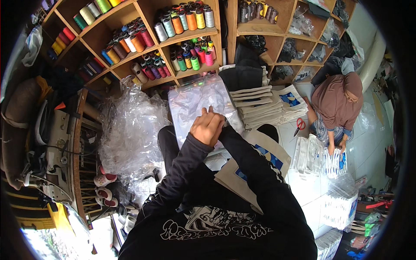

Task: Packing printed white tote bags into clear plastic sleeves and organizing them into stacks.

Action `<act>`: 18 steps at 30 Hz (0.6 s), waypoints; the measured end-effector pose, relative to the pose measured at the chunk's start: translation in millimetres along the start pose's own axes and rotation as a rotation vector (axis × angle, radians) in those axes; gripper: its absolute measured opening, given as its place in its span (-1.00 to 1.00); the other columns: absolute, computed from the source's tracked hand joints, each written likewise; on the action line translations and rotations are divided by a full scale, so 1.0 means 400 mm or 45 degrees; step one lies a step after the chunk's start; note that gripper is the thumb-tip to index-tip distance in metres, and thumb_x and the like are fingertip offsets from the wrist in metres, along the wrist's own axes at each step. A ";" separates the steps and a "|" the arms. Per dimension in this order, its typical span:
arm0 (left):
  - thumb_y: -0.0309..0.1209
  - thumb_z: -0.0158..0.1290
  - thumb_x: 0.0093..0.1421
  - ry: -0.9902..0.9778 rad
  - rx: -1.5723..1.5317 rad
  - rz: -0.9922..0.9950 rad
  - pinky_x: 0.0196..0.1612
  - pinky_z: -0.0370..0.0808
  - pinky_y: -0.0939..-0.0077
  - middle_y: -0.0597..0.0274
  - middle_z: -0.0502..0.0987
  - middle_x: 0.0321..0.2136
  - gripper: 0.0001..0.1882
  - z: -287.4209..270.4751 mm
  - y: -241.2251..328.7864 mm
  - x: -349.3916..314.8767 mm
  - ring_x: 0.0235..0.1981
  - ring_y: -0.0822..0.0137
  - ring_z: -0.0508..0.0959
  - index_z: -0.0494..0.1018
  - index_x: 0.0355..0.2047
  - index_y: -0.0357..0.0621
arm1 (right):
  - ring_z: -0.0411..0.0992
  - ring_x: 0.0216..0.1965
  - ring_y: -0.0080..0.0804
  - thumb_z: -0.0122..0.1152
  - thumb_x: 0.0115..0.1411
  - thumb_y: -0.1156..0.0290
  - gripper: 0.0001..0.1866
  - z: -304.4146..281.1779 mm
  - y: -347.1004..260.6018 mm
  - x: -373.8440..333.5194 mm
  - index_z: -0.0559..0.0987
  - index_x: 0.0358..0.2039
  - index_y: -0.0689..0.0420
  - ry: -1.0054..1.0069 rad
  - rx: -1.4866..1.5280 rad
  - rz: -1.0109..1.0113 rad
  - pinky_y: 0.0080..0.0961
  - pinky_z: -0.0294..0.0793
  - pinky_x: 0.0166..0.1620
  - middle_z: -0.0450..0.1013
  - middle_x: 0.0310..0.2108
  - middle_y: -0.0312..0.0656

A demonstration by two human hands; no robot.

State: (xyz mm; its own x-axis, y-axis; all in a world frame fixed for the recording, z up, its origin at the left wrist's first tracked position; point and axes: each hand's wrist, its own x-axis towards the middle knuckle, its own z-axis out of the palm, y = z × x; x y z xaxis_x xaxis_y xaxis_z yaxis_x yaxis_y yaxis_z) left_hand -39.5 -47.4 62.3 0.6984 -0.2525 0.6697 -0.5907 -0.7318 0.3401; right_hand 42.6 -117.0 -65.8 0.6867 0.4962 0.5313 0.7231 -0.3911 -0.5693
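My left hand (208, 126) is curled on the clear plastic bag (199, 102), held up ahead of my lap; my right hand is hidden behind it, so I can't tell its grip. Loose plastic heap (130, 134) left, folded totes (255, 106) right, one red scissors (300, 125), one co-worker (340, 99) beyond.

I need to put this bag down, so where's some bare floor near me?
Bare white floor tiles lie to your right, beyond the red scissors and the seated co-worker. Another strip runs between your cloth bag and the bagged stacks. Your left is crowded with loose plastic wrap; ahead, folded bags fill the space.
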 end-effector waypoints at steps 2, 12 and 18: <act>-0.58 0.06 -0.10 0.004 0.012 -0.014 -0.40 0.36 0.39 0.11 0.40 -0.54 -0.84 0.012 0.008 0.005 -0.49 0.12 0.43 0.35 -0.46 -0.22 | 0.15 0.00 -0.12 -0.22 0.14 0.24 -0.56 0.063 0.056 -0.051 0.17 -0.02 0.22 -0.320 0.776 0.250 -0.12 0.08 0.06 0.23 -0.15 -0.01; -0.59 0.07 -0.20 -0.034 0.133 -0.016 -0.43 0.36 0.37 0.15 0.35 -0.57 -0.80 0.028 -0.017 -0.058 -0.53 0.14 0.41 0.40 -0.48 -0.16 | 0.07 0.10 0.11 -0.14 0.06 0.34 -0.50 -0.034 -0.087 0.029 0.20 0.04 0.24 0.384 -0.832 -0.344 -0.12 0.17 0.04 -0.01 0.13 0.14; -0.59 0.09 -0.21 0.011 0.054 -0.010 -0.50 0.36 0.41 0.21 0.30 -0.64 -0.81 0.018 0.067 -0.050 -0.57 0.21 0.40 0.41 -0.50 -0.16 | 0.20 0.02 0.11 -0.13 0.02 0.52 -0.35 -0.069 -0.113 0.055 -0.06 0.15 0.27 0.060 -0.480 0.053 -0.20 0.30 -0.05 -0.13 0.15 0.25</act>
State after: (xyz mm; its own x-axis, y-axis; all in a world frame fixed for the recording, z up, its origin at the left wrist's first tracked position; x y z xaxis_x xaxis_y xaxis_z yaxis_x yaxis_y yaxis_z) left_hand -66.2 -66.4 53.2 0.6995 -0.2414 0.6726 -0.5673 -0.7600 0.3172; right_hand 27.1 -109.7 -11.3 0.7123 0.4414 0.5457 0.6653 -0.6722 -0.3247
